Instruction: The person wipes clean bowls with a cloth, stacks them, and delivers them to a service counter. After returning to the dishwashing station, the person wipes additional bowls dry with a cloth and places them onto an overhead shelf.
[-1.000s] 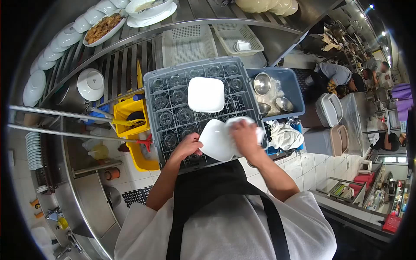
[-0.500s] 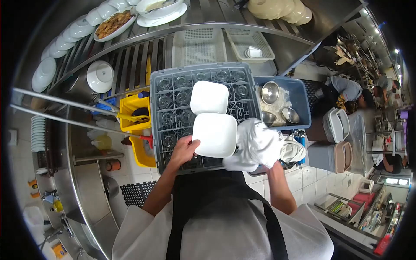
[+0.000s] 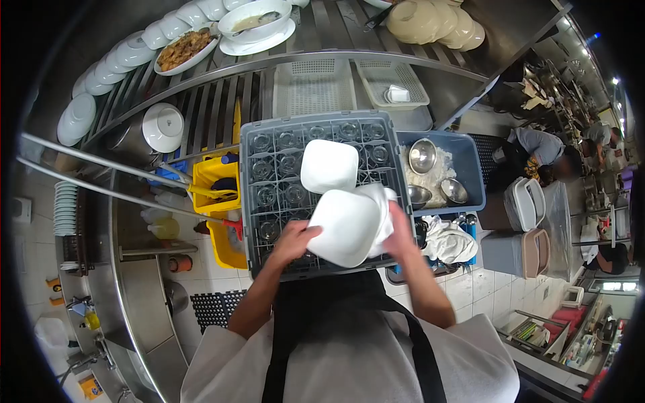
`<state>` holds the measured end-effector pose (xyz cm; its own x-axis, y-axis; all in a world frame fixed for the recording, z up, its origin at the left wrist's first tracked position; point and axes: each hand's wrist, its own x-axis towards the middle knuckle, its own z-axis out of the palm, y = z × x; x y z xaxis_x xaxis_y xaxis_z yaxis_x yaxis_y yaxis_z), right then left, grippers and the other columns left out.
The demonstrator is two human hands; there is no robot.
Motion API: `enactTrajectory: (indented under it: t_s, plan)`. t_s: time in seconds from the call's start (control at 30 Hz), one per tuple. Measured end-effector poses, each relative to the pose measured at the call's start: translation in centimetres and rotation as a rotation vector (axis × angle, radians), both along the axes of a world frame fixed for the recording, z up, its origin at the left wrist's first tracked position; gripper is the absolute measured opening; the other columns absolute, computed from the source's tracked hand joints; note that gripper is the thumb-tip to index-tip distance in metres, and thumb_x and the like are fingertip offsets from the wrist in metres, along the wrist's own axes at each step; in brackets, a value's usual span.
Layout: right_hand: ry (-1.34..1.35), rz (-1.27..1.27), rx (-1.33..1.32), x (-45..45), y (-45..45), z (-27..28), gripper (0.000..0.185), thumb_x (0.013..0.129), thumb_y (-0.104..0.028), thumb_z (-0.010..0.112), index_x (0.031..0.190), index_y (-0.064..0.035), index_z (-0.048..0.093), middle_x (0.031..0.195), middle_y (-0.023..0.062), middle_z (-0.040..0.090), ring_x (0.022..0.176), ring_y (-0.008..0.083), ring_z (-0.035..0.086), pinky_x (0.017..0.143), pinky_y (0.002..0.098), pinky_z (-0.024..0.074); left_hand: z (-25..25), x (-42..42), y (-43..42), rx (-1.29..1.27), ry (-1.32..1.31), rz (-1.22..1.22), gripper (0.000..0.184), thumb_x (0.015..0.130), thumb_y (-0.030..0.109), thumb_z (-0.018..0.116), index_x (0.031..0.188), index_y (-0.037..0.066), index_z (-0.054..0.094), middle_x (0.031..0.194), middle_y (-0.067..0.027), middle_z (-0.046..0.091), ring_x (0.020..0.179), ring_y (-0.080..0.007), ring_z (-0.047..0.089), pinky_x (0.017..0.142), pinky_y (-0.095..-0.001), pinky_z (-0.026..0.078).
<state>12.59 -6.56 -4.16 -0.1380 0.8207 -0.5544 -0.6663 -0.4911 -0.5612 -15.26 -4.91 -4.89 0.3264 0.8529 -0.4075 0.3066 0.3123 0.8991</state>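
Observation:
A white square dish (image 3: 342,228) is tilted above the glass rack, its left edge pinched in my left hand (image 3: 293,243). My right hand (image 3: 400,234) grips a white cloth (image 3: 383,228) against the dish's right side, and part of the cloth lies behind the dish. Another white square dish (image 3: 329,166) rests on the grey rack (image 3: 398,134), just beyond the one I hold. Upside-down glasses (image 3: 295,195) fill several compartments of the rack.
A blue-grey tub (image 3: 474,164) with metal bowls stands at the right, and a crumpled white cloth (image 3: 451,242) lies nearer. Yellow buckets (image 3: 225,235) are on the left. The steel shelf (image 3: 322,59) ahead carries stacked bowls and food dishes. A co-worker (image 3: 543,149) bends at far right.
My right hand has brought the white cloth leftward onto the dish, uncovering the other cloth at the right. The held dish has tilted. The whole view has shifted slightly.

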Motion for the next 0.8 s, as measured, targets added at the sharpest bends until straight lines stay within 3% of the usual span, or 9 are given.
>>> enactTrajectory:
  t_s: [0.1, 0.17, 0.23, 0.3, 0.33, 0.43, 0.5, 0.73, 0.8]
  plan:
    - [0.486, -0.123, -0.078, -4.7, -0.5, -3.7, 0.045, 0.101, -0.04, 0.048, 0.127, -0.0055, 0.062, 0.118, 0.0103, 0.069, 0.102, 0.0252, 0.067, 0.094, 0.0413, 0.055, 0.5, 3.2, 2.8, -0.033, 0.011, -0.019, 0.038, 0.094, 0.035, 0.064, 0.098, -0.001, 0.074, 0.069, -0.0033, 0.066, 0.053, -0.0088, 0.053, 0.048, -0.0277, 0.04]
    - [-0.073, -0.052, -0.096, -1.9, -0.1, -1.5, 0.044, 0.1, -0.039, 0.049, 0.125, -0.0049, 0.062, 0.118, 0.0103, 0.069, 0.103, 0.0263, 0.067, 0.093, 0.042, 0.0549, -0.6, 2.9, 4.6, 0.245, 0.132, -0.003, 0.038, 0.094, 0.035, 0.064, 0.099, -0.002, 0.074, 0.074, -0.0056, 0.07, 0.064, -0.0112, 0.06, 0.061, -0.0297, 0.048]
    - [0.25, -0.021, 0.022, 3.1, 0.7, -0.4, 0.043, 0.099, -0.038, 0.051, 0.123, -0.0041, 0.063, 0.112, 0.0112, 0.07, 0.099, 0.0248, 0.069, 0.09, 0.0406, 0.0565, -0.2, 1.8, 7.2, 0.245, 0.305, 0.026, 0.036, 0.094, 0.034, 0.063, 0.099, -0.001, 0.073, 0.077, -0.0109, 0.072, 0.071, -0.0149, 0.065, 0.069, -0.0336, 0.05]
    - [-0.107, -0.114, 0.123, 6.1, 1.4, -0.8, 0.038, 0.097, -0.035, 0.058, 0.118, -0.0041, 0.066, 0.107, 0.012, 0.071, 0.097, 0.0224, 0.069, 0.086, 0.0388, 0.0563, 1.2, 1.1, 9.5, 0.315, 0.432, 0.074, 0.035, 0.092, 0.034, 0.062, 0.095, 0.002, 0.074, 0.077, -0.0165, 0.071, 0.074, -0.0242, 0.07, 0.068, -0.0369, 0.051]
    - [-0.366, -0.069, 0.074, 6.5, 1.4, -0.9, 0.037, 0.096, -0.035, 0.062, 0.114, -0.0033, 0.066, 0.101, 0.0071, 0.07, 0.092, 0.0193, 0.068, 0.082, 0.0355, 0.0544, 1.8, 1.0, 10.5, 0.352, 0.487, 0.115, 0.035, 0.088, 0.037, 0.06, 0.086, 0.003, 0.073, 0.083, -0.0233, 0.069, 0.082, -0.0425, 0.067, 0.072, -0.0479, 0.052]
    - [-0.974, -0.015, 0.164, 5.9, 3.3, -3.2, 0.025, 0.094, -0.024, 0.068, 0.107, -0.0022, 0.07, 0.092, -0.0003, 0.069, 0.085, 0.0094, 0.061, 0.076, 0.0272, 0.0483, 1.0, 0.8, 13.2, 0.411, 0.634, 0.143, 0.033, 0.085, 0.037, 0.061, 0.085, 0.007, 0.075, 0.086, -0.0228, 0.07, 0.086, -0.0434, 0.068, 0.079, -0.0493, 0.055]
    - [-0.953, -0.012, 0.301, 2.0, 5.5, 2.9, 0.024, 0.095, -0.023, 0.066, 0.105, -0.0023, 0.071, 0.09, -0.0006, 0.069, 0.086, 0.0086, 0.06, 0.077, 0.0266, 0.0478, 0.3, 0.8, 14.7, 0.335, 0.708, 0.114, 0.031, 0.083, 0.037, 0.061, 0.086, 0.01, 0.077, 0.094, -0.0229, 0.071, 0.092, -0.044, 0.068, 0.086, -0.0502, 0.055]
    - [-1.488, 0.191, 0.811, -8.3, 15.3, 0.5, 0.043, 0.091, -0.031, 0.067, 0.122, -0.0019, 0.063, 0.12, 0.0247, 0.062, 0.11, 0.0409, 0.06, 0.095, 0.0433, 0.0494, -0.8, 2.2, 14.1, 0.357, 0.92, -0.043, 0.06, 0.095, 0.054, 0.049, 0.093, 0.0, 0.074, 0.096, -0.0267, 0.071, 0.093, -0.0437, 0.069, 0.086, -0.052, 0.054]
    - [-1.844, 0.376, 0.863, -10.4, 14.2, -1.2, 0.039, 0.086, -0.024, 0.069, 0.121, -0.0078, 0.065, 0.127, 0.0209, 0.06, 0.117, 0.0394, 0.057, 0.099, 0.0424, 0.0491, -1.7, 1.4, 14.3, 0.342, 0.903, -0.073, 0.06, 0.096, 0.054, 0.047, 0.093, 0.001, 0.075, 0.096, -0.0279, 0.07, 0.093, -0.0449, 0.069, 0.088, -0.0528, 0.054]
